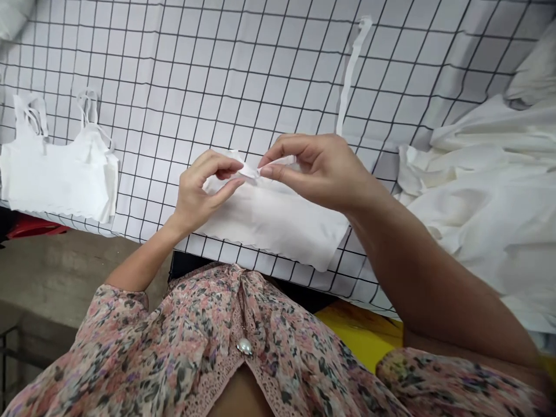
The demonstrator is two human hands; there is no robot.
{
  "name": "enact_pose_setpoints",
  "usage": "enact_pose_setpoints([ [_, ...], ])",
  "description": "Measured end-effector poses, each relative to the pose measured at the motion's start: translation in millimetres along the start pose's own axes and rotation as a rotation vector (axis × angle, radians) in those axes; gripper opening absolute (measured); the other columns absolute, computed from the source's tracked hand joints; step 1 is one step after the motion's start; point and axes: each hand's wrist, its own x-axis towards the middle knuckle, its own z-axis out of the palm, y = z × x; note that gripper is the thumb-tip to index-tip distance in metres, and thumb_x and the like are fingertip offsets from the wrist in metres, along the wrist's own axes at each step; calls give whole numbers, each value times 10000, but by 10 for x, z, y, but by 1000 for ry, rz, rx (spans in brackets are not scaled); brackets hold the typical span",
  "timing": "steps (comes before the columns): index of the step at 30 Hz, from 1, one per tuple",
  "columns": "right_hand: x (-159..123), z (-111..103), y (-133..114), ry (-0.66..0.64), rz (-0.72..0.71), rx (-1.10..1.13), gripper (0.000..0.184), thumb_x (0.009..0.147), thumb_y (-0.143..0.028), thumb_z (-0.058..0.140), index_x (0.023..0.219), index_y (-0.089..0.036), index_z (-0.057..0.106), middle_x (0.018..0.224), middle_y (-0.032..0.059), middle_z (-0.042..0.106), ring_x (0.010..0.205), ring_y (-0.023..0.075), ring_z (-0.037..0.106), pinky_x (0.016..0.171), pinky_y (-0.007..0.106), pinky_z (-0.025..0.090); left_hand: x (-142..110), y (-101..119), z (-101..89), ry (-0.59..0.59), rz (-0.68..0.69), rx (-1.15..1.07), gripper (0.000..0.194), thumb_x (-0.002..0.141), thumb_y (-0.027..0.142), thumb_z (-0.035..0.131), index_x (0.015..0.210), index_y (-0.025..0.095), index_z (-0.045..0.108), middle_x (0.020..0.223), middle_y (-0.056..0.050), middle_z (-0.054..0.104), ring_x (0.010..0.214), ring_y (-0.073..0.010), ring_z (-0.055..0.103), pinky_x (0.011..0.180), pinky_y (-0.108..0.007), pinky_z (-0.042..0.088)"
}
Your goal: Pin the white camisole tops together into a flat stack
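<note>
Floral blouse (208, 347) — left hand (202, 194) and right hand (315, 171) — pinching a white camisole (269, 220)

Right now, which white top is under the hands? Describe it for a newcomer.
On the gridded board, find the middle of three white items: the scalloped top, its upper edge pinched by the left hand and right hand. The strapped top to its left lies untouched; a crumpled heap sits to its right.

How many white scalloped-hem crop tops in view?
2 visible: a white strapped crop top at far left, and a second white crop top at centre, pinched by the left hand and right hand. The rumpled white fabric pile at right may hide more.
</note>
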Motion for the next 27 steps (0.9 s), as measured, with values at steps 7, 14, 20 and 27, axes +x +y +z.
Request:
enact_pose_setpoints([
  [7,-37,74,29,-46,-110,-173,153,981,-387,680,891,-288,754,869,33,730,934,237,669,893,431,539,-95,90,108,-59,-164,-139,231,1036,421,762,944,210,773,917,-32,788,795,-128,734,721,-285,663],
  [14,-72,58,139,-27,-100,-196,158,985,-383,648,915,-271,735,876,39,720,925,237,654,893,441,542,-79,-73,43,-181,-32,266,130,1011,348,787,1035,237,724,1062,-43,770,1019,-213,696,921,-408,575],
  [20,26,-8,331,-152,-140,-354,184,998,-386,600,936,-299,750,888,63,711,1107,309,641,999,533,534,-83,-188,51,-324,-127,567,158,956,304,822,1046,237,711,1102,-47,704,1125,-272,595,1016,-454,409],
  [27,137,29,357,-250,-220,-484,308,1077,-418,534,911,-255,736,922,88,714,1213,362,614,1090,656,423,-78,-233,52,-368,-124,502,117,1018,365,746,1078,265,746,917,-1,701,1052,-246,579,1047,-461,354],
])
